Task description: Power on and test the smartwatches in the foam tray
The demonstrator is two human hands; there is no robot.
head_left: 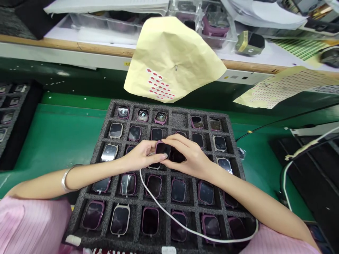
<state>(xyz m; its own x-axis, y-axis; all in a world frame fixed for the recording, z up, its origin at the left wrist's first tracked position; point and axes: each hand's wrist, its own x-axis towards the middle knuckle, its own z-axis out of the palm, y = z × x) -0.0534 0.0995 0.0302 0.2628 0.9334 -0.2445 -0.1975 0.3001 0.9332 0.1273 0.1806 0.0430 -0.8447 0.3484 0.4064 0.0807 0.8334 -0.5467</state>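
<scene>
A purple-framed smartwatch case with a dark screen (162, 149) is held over the middle of a black foam tray (179, 120). My left hand (140, 154) grips its left side, thumb across the lower screen. From the right, my right hand (194, 157) is closed on the watch's edge, fingertips at its top and bottom corners. A white cable (225, 241) comes out below my left hand and loops right across the tray; its end is hidden. Several purple and silver watch cases, such as a silver one (120, 219), lie face up in the tray's compartments.
A yellow sheet with red arrow stickers (161, 86) hangs from the shelf edge (246, 67) behind the tray. Another sticker sheet (283, 86) hangs to the right. A second foam tray (29, 106) stands at far left. Black and white cables run along the right side.
</scene>
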